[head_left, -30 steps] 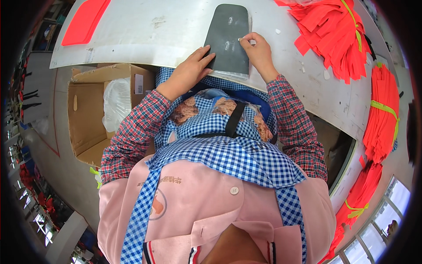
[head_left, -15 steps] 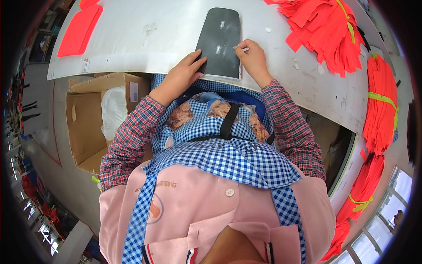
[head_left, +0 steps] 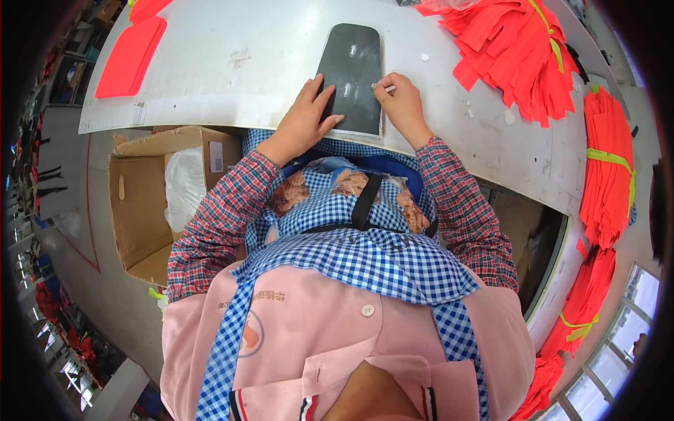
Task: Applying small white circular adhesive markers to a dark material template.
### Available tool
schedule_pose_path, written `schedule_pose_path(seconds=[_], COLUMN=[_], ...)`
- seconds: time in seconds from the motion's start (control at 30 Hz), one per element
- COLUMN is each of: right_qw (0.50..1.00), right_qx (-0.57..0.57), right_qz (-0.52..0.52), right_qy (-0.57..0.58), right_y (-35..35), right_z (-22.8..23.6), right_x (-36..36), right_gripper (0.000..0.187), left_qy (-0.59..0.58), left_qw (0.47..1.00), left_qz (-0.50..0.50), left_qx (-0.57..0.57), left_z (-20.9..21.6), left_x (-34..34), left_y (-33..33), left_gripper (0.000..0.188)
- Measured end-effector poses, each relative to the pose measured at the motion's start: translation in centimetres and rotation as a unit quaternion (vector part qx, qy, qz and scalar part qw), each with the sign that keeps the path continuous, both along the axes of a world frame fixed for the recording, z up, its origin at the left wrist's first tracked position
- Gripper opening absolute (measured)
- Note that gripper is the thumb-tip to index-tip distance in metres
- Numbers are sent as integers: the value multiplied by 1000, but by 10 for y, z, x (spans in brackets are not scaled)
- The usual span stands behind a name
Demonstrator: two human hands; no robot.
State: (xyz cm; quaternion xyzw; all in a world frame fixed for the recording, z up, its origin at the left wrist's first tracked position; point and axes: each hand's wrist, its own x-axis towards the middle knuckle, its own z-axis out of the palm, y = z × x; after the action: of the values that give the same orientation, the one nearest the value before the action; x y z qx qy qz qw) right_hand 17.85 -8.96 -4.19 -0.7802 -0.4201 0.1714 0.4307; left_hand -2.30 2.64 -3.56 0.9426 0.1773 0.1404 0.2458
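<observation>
A dark grey tapered template point(head_left: 353, 63) with a rounded far end lies flat on the white table in front of me. My left hand point(head_left: 300, 116) presses on its left side, fingers spread and reaching onto the dark surface. At its right edge my right hand point(head_left: 401, 104) is closed in a pinch on a small white piece of chalk point(head_left: 390, 88), whose tip is beside the edge. Pale material shows as a thin rim along the right and near edges of the template. What lies beneath it is mostly hidden.
The table point(head_left: 217, 77) carries a neon-red stack of cut pieces point(head_left: 131, 57) at left and a tied bundle of red strips point(head_left: 516, 59) at right. White chips point(head_left: 510, 117) lie near the bundle. A cardboard box point(head_left: 144, 217) stands below the left edge; more tied bundles point(head_left: 608, 168) hang at right.
My left hand has shifted right, farther onto the template. The right hand with the chalk has moved slightly nearer along the right edge. The whole view has shifted a little.
</observation>
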Motion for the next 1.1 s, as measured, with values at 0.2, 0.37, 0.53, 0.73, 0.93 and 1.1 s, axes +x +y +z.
schedule_pose_path(seconds=[0.2, 0.37, 0.53, 0.73, 0.93, 1.1], right_qw=[1000, 999, 1000, 999, 989, 993], right_qx=[0, -4, -17, 5, -75, -90], right_qz=[6, 18, 14, -23, 41, 59], right_qy=[-25, -38, -14, 48, 124, 38], right_y=[3, 4, 3, 6, 21, 32], right_z=[2, -4, -1, 16, 11, 9], right_x=[-1, 3, 2, -6, -14, -17], right_gripper=[19, 19, 18, 20, 22, 25], left_qy=[-11, -36, -36, -12, -31, -54], left_qw=[1000, 997, 999, 998, 997, 997], left_qz=[-2, -1, -8, 1, 0, 2], left_qx=[7, 67, 30, 65, 68, 51], left_z=[1, -3, -4, -5, -7, -13], left_x=[-2, 1, 5, 5, 6, 7], left_y=[1, 5, 10, 7, 6, 11], left_gripper=[56, 49, 41, 39, 41, 37])
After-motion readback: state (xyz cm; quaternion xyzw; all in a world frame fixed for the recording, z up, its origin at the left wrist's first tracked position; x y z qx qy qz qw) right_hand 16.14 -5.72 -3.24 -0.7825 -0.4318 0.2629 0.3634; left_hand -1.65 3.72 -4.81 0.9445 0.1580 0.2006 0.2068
